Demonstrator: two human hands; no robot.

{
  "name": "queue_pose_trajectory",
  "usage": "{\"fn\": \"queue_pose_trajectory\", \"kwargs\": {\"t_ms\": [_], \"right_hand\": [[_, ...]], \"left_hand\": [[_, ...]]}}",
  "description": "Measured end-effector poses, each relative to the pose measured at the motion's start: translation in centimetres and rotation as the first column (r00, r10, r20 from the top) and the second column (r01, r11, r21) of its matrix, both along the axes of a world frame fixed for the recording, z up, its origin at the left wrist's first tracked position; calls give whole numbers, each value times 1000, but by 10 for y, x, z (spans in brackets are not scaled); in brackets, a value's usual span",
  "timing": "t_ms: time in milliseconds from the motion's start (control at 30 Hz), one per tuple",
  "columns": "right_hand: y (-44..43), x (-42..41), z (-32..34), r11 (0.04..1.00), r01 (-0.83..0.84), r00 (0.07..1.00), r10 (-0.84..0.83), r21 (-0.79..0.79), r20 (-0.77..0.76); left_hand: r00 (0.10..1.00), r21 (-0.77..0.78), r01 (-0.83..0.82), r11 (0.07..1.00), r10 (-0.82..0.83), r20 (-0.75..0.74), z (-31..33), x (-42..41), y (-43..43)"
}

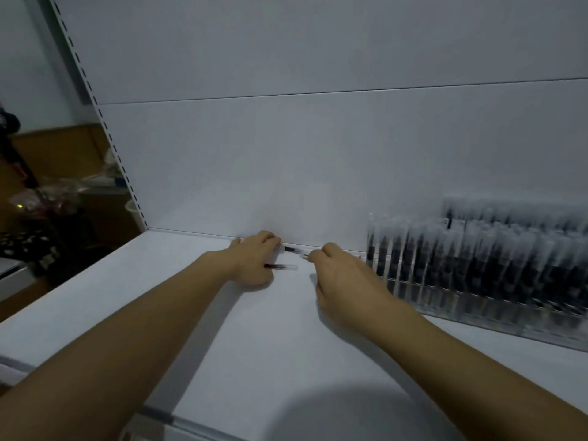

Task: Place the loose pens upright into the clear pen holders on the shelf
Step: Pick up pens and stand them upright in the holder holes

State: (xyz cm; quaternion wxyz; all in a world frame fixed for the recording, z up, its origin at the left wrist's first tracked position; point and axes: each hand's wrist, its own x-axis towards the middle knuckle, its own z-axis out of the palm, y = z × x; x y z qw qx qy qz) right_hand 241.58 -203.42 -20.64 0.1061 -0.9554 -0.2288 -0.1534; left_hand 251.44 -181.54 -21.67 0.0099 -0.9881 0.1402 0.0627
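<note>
Left of the clear pen holders (496,300), which are packed with upright pens (413,259), both hands lie on the white shelf (254,345). The left hand (254,262) has its grip curled round one loose pen (283,266). The right hand (343,281), nearer the holders, has its grip pinching the tip of a second pen (294,250).

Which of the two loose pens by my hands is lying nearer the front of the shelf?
The pen sticking out beside the left hand, on open shelf. The other pen lies against the back wall, toward the right hand.
</note>
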Motion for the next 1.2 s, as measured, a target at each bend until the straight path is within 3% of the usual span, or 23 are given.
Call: {"fn": "queue_pose_trajectory", "kwargs": {"t_ms": [267, 433, 567, 667, 733, 800, 867, 900, 1000, 1033, 1200], "right_hand": [[11, 4, -34, 996, 88, 989, -88, -2, -120], [28, 25, -31, 963, 242, 942, -263, -121, -208], [30, 40, -36, 946, 286, 933, -311, -151, -180], [29, 41, -36, 949, 289, 941, -306, -130, -145], [30, 41, -36, 945, 306, 934, -322, -117, -152], [32, 46, -36, 941, 311, 929, -331, -133, -167], [35, 55, -35, 937, 316, 926, -339, -147, -169], [36, 58, -34, 937, 312, 927, -336, -155, -166], [42, 64, -27, 924, 261, 939, -310, -280, -147], [44, 65, -25, 925, 271, 931, -322, -266, -171], [46, 64, -4, 966, 224, 938, -251, -131, -239]], "left_hand": [[997, 69, 71, 995, -69, -29, 6, 34, -4], [995, 187, 97, 977, -100, 2, 7, 30, -4], [990, 129, 128, 983, -135, 45, -4, 6, 1], [982, 121, 76, 990, -96, 164, -12, -11, 3], [969, 9, 22, 1000, -23, 248, -13, -20, 3], [945, -225, -9, 974, 82, 317, -10, -27, 3], [900, -507, 51, 861, 180, 396, -1, -36, -2], [886, -657, 101, 748, 234, 402, 4, -41, -6], [892, -945, 211, 250, 345, 291, 19, -57, -23], [898, -965, 212, 157, 359, 255, 20, -64, -29], [948, -998, 8, 64, 316, 28, -19, -82, -33]]}}
